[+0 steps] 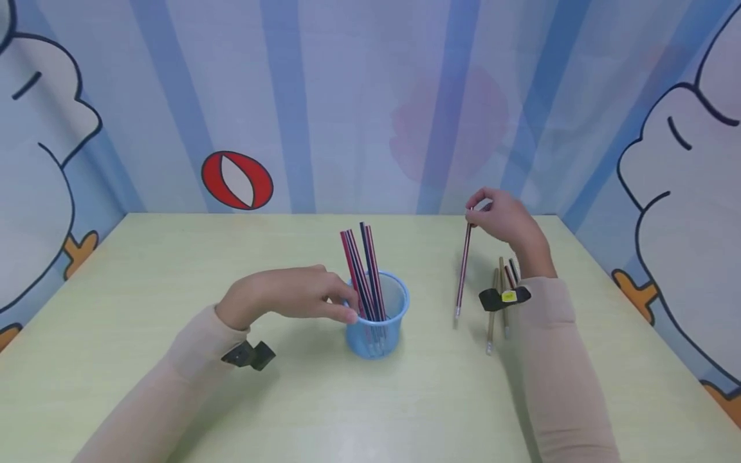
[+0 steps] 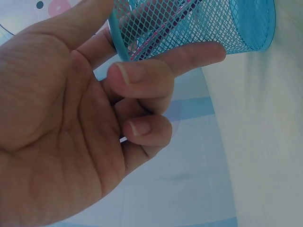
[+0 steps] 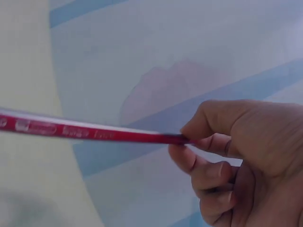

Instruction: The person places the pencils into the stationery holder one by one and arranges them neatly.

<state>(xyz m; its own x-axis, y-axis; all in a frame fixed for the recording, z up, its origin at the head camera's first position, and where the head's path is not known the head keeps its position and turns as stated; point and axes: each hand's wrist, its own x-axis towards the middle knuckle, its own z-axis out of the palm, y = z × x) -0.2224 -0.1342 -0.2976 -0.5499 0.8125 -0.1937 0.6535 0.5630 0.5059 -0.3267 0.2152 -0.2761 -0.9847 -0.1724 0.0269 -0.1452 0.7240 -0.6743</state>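
Note:
A blue mesh pencil cup (image 1: 375, 341) stands upright on the table, with several striped pencils (image 1: 365, 276) leaning in it, their upper ends above the rim. My left hand (image 1: 307, 292) holds the cup at the left side of its rim; in the left wrist view, fingers lie against the mesh wall (image 2: 208, 28). To the right and farther back, my right hand (image 1: 502, 215) pinches a red striped pencil (image 1: 463, 276) by its top end, between thumb and fingertips. That pencil hangs nearly upright, eraser end down. Red paint with pale lettering shows on the pencil (image 3: 85, 130) in the right wrist view.
More pencils (image 1: 492, 315) lie on the table beside my right forearm, some partly hidden by the wrist and its strap. The pale table (image 1: 260, 411) ends at a striped blue curtain (image 1: 359, 116) behind, with printed cartoon shapes at both sides.

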